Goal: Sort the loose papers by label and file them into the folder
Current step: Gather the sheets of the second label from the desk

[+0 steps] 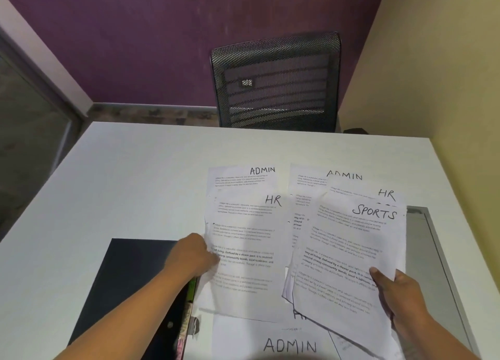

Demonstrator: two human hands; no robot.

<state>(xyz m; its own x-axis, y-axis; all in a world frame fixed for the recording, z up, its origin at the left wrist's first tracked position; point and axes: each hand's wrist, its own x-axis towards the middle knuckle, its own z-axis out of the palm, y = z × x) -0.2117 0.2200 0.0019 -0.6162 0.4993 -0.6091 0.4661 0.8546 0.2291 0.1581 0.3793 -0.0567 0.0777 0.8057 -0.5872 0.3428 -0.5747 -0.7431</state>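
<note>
Loose printed sheets with handwritten labels lie spread on the white desk (108, 184). My right hand (397, 292) holds up a sheet marked SPORTS (349, 251) by its lower right edge, thumb on top. My left hand (192, 254) pinches the left edge of a sheet marked HR (243, 238). An ADMIN sheet (243, 178) sits beyond it, another ADMIN sheet (305, 181) and a second HR sheet (378, 193) lie behind the SPORTS sheet. A third ADMIN sheet (270, 343) is at the near edge. The dark folder (130, 278) lies shut at the left under my left forearm.
A black mesh office chair (276, 83) stands behind the desk against the purple wall. A yellow wall runs along the right side. A grey recessed panel (422, 251) sits in the desk at the right. Coloured tabs show at the folder's right edge.
</note>
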